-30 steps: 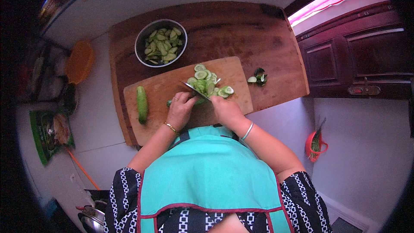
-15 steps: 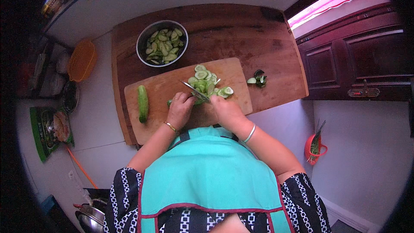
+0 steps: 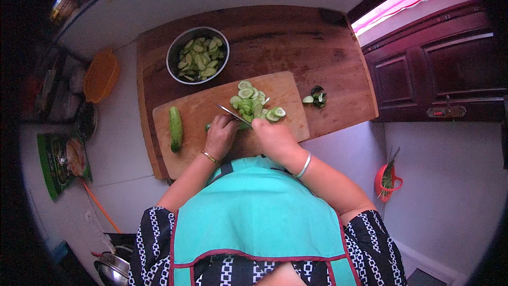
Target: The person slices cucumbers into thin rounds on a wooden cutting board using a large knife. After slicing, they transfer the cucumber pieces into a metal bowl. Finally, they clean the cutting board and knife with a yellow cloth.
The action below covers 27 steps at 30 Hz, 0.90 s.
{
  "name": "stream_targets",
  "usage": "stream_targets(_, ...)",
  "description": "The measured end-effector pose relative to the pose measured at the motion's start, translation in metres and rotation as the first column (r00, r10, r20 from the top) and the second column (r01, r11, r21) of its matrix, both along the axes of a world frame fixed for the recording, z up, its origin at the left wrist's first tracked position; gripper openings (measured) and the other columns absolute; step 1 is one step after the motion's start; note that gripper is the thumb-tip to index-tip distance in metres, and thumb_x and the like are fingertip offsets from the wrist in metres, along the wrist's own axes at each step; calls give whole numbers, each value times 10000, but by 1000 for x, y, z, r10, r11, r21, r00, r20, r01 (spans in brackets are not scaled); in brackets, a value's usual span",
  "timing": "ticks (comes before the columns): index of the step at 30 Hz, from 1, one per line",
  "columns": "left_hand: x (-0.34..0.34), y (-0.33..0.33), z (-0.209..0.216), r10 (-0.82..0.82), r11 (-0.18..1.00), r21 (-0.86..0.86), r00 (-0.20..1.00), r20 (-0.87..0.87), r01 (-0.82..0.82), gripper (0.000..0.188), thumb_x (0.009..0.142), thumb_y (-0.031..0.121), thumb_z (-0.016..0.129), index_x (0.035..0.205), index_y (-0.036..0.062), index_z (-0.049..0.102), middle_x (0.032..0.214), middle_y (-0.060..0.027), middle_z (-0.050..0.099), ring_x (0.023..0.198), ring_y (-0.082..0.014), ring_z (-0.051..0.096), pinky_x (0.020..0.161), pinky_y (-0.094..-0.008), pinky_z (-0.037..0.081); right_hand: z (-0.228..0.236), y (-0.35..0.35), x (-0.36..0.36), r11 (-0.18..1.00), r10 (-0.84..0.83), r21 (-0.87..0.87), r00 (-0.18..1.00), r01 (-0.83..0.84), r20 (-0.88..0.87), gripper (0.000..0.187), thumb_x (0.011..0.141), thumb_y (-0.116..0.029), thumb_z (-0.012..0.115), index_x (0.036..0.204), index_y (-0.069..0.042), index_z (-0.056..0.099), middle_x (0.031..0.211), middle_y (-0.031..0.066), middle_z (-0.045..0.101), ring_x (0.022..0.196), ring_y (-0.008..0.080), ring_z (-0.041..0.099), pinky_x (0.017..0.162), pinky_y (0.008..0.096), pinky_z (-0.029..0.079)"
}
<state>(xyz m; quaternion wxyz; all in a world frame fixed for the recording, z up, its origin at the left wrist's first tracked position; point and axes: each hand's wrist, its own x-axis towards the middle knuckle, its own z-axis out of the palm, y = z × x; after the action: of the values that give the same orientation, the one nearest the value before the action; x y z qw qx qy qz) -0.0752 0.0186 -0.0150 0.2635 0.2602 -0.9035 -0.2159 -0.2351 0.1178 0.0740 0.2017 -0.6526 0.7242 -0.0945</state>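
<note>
My right hand (image 3: pixel 274 139) is closed round the handle of a knife (image 3: pixel 232 113), whose blade slants up and to the left. Beside the blade, my left hand (image 3: pixel 220 135) presses a partly cut cucumber (image 3: pixel 208 127) against the wooden cutting board (image 3: pixel 196 143); most of this cucumber is hidden under the fingers. Thin cucumber slices (image 3: pixel 247 95) lie in a heap just beyond the blade. A whole cucumber (image 3: pixel 175 128) rests at the left of the board. Behind the board stands a metal bowl (image 3: pixel 226 63) holding many cucumber slices.
The board lies on a brown wooden table (image 3: pixel 296 37). Dark green cucumber scraps (image 3: pixel 317 97) sit right of the board. An orange basket (image 3: pixel 101 76) hangs at the left wall. At the right are a dark wooden door (image 3: pixel 439 74) and a red basket with green stalks (image 3: pixel 388 182).
My right hand and the knife have shifted slightly left along the cucumber. My left hand stays nearly in place.
</note>
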Motion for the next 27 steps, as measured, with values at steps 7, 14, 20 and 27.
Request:
stream_targets(7, 0, -2, 2, -15, 1000, -13, 998, -62, 15, 148, 754, 62, 602, 900, 70, 625, 945, -101, 581, 901, -297, 549, 777, -385, 476, -26, 6, -8, 999, -30, -26, 999, 31, 34, 106, 858, -82, 419, 944, -25, 445, 856, 229, 584, 745, 415, 604, 615, 495, 481)
stream_targets(14, 0, -1, 4, -19, 1000, 6, 997, -75, 20, 131, 749, 67, 597, 877, 70, 623, 933, -90, 594, 905, -294, 556, 782, -383, 473, -30, 5, -4, 998, 13, -68, 999, -16, -48, 93, 837, -60, 444, 924, -26, 436, 802, 192, 594, 659, 367, 626, 512, 455, 502)
stream_targets(20, 5, -5, -1, -26, 999, -49, 998, -57, 24, 171, 705, 55, 573, 868, 68, 621, 933, -84, 604, 903, -286, 564, 785, -376, 477, -14, 0, -3, 1000, -1, -16, 1000, 1, 22, 104, 858, -96, 416, 936, -33, 443, 858, 222, 580, 740, 426, 604, 611, 508, 484)
stream_targets(27, 9, -5, -7, -42, 999, -28, 994, -101, 40, 177, 701, 51, 603, 877, 63, 621, 945, -111, 594, 915, -303, 555, 782, -387, 480, -24, 3, -2, 999, -32, 8, 999, 32, 32, 108, 863, -81, 405, 947, -25, 444, 871, 221, 584, 728, 429, 603, 610, 502, 491)
